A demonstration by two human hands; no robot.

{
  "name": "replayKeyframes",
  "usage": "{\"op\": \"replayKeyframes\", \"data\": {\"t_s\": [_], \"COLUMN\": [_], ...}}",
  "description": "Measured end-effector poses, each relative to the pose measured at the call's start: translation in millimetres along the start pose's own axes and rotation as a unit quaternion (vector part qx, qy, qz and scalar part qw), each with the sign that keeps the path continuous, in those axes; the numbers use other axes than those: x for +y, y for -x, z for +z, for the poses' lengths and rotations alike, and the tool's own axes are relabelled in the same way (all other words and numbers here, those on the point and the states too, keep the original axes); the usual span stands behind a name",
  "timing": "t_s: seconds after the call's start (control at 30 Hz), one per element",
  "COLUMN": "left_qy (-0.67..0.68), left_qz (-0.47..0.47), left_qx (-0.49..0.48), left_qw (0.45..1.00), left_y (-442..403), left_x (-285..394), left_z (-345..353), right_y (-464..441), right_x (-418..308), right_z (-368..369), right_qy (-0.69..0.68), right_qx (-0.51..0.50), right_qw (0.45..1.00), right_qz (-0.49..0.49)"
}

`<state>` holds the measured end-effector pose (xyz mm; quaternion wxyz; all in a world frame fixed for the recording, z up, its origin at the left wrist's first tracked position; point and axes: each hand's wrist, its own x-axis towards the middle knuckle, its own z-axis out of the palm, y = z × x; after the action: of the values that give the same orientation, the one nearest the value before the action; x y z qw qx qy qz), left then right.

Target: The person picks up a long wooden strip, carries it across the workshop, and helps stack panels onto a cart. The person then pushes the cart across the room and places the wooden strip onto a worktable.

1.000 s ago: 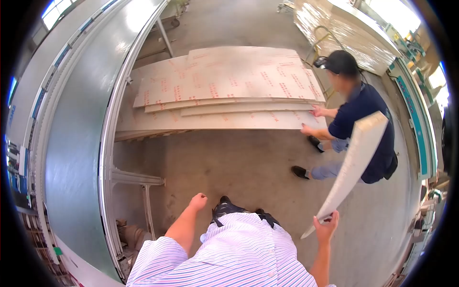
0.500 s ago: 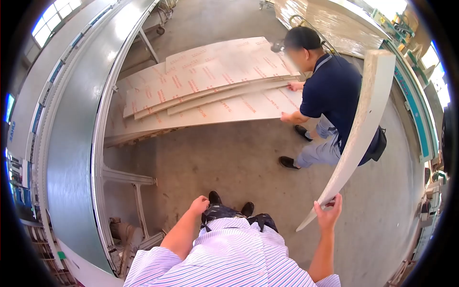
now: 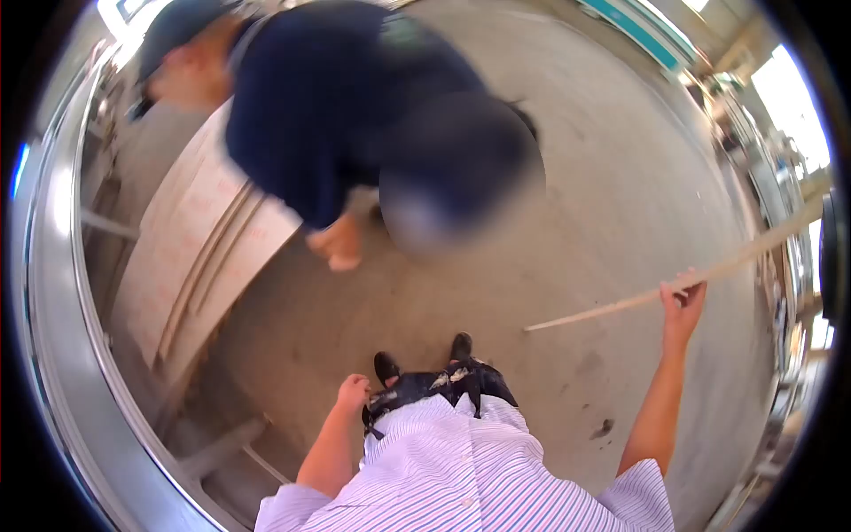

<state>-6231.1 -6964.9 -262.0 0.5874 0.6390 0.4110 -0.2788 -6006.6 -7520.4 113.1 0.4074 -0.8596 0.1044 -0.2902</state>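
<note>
Out to the right, my right hand grips the edge of a long, thin board, which is seen nearly edge-on and slants up to the right. My left hand hangs beside my waist, its fingers curled; nothing can be made out in it. Ahead on the left lie stacked pale panels with faint red print, partly hidden behind a co-worker in a dark shirt. The co-worker bends over them, blurred, with one hand near the panels' edge.
A metal-framed machine runs along the left side. Its support leg stands low at the left. A teal-edged machine is at the top right. More equipment lines the right edge. Concrete floor lies around my feet.
The view has swung right, so the panels now appear further left. The co-worker appears larger and closer, at the upper left. The board in my right hand has turned from broadside to nearly edge-on.
</note>
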Motion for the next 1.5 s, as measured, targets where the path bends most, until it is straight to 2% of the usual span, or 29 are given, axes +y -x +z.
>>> {"op": "replayKeyframes", "data": {"t_s": [0.13,0.2,0.27,0.33,0.43,0.47,0.53,0.67,0.7,0.83,0.87,1.07,1.17,1.23,1.3,1.37,1.47,1.5], "left_qy": [-0.070,-0.075,-0.118,-0.130,-0.162,-0.166,-0.166,-0.124,-0.125,-0.058,-0.076,-0.072,-0.009,-0.002,-0.006,-0.089,-0.108,-0.091], "left_qz": [0.064,0.065,0.107,0.112,0.187,0.186,0.193,0.222,0.237,0.202,0.230,0.282,0.293,0.275,0.263,0.232,0.040,0.026], "left_qx": [-0.123,-0.164,-0.198,-0.259,-0.268,-0.280,-0.290,-0.227,-0.202,-0.156,-0.122,-0.112,-0.096,-0.043,0.023,0.116,0.213,0.251], "left_qw": [0.988,0.981,0.967,0.951,0.931,0.927,0.923,0.940,0.942,0.965,0.963,0.950,0.951,0.960,0.964,0.962,0.970,0.963], "left_y": [-20,-10,-15,-5,19,30,25,-20,-40,-111,-125,-167,-208,-245,-308,-367,-395,-413], "left_x": [98,151,181,214,291,317,358,426,441,513,533,709,777,815,824,819,830,821], "left_z": [92,156,226,287,353,365,385,405,409,434,440,457,451,440,429,414,394,394], "right_y": [-47,-70,-97,-110,-163,-186,-229,-327,-356,-467,-495,-650,-729,-786,-841,-905,-995,-1027], "right_x": [58,93,110,117,141,148,123,93,94,79,76,44,45,48,52,53,12,-4], "right_z": [-48,-67,-76,-90,-80,-72,-46,2,9,74,90,213,289,346,416,490,602,643], "right_qy": [-0.012,-0.045,-0.065,-0.080,-0.080,-0.085,-0.091,-0.131,-0.114,-0.108,-0.098,-0.146,-0.162,-0.179,-0.211,-0.243,-0.301,-0.317], "right_qx": [0.080,0.100,0.129,0.113,0.062,0.047,0.052,0.031,-0.006,-0.031,-0.046,-0.046,-0.057,-0.070,-0.096,-0.122,-0.154,-0.164], "right_qw": [0.995,0.992,0.987,0.987,0.992,0.994,0.993,0.991,0.993,0.986,0.985,0.971,0.962,0.955,0.947,0.932,0.913,0.905], "right_qz": [0.058,0.060,0.069,0.081,0.072,0.059,0.049,-0.008,-0.037,-0.122,-0.131,-0.182,-0.212,-0.226,-0.223,-0.240,-0.227,-0.234]}}
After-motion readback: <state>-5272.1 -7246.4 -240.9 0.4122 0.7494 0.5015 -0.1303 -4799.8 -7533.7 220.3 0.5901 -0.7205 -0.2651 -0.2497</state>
